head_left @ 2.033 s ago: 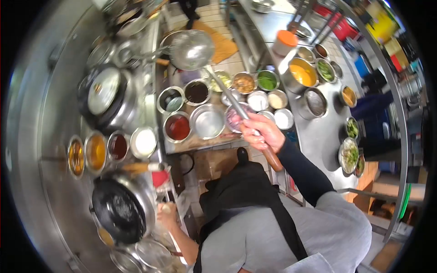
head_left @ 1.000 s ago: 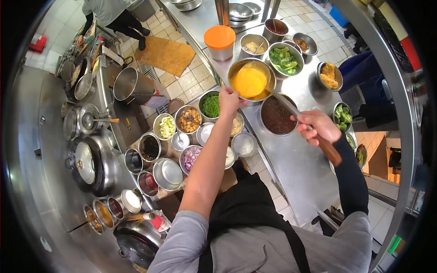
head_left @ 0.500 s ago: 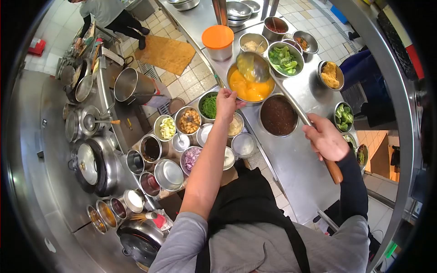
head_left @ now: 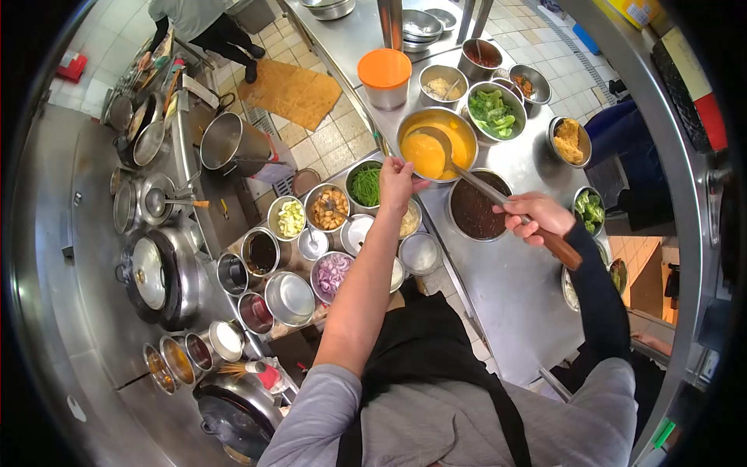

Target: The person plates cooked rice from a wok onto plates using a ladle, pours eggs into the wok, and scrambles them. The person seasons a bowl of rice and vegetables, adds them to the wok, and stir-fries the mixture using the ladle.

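Note:
A steel bowl [head_left: 405, 123] of orange-yellow beaten egg [head_left: 465, 142] sits on the steel counter in front of me. At its near left rim is my left hand [head_left: 399, 185], fingers and thumb closed on the edge. My right hand [head_left: 535, 217] is wrapped around the wooden handle of a long ladle [head_left: 480, 184]. The ladle's round cup is down in the bowl, full of egg. Just beside the bowl, under the ladle's shaft, stands a pot of dark brown sauce [head_left: 476, 214].
Green leafy vegetables [head_left: 496, 114] and an orange-lidded tub [head_left: 384, 71] stand behind the egg bowl. Chopped red onion [head_left: 333, 272], green herbs [head_left: 366, 187] and other containers crowd the left. Pots and a wok line the far left. Another person [head_left: 202, 23] stands at upper left.
The ladle was tilted above the bowl with egg running off it; now its cup is lowered into the egg. My right hand has moved up and left. My left hand stays at the rim.

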`<act>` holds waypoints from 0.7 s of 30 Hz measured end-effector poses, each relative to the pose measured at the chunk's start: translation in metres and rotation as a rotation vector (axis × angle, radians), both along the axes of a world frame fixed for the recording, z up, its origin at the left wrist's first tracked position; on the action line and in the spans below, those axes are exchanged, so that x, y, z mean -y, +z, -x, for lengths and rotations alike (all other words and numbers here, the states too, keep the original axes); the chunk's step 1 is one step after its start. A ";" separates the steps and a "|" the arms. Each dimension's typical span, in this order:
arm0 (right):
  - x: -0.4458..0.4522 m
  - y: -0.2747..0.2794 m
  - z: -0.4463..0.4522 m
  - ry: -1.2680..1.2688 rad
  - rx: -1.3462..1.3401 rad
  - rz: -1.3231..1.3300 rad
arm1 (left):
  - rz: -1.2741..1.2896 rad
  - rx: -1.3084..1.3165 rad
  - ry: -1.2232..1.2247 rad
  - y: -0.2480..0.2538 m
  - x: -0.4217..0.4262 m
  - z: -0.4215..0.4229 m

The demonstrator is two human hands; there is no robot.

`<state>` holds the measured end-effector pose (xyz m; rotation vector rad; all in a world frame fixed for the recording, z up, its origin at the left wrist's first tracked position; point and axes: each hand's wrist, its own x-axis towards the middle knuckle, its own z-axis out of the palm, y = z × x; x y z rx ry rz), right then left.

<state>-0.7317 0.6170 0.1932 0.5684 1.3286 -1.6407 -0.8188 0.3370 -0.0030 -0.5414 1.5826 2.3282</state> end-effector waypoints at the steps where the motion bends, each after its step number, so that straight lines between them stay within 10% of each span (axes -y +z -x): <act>1: -0.006 -0.006 -0.006 -0.078 0.049 0.099 | -0.011 -0.003 0.003 0.001 0.000 -0.001; 8: 0.002 -0.058 -0.045 -0.371 0.163 0.555 | -0.020 0.011 -0.006 0.003 0.001 -0.002; 21: 0.044 -0.040 -0.079 -0.464 0.037 0.460 | -0.043 0.012 -0.026 0.002 0.003 0.000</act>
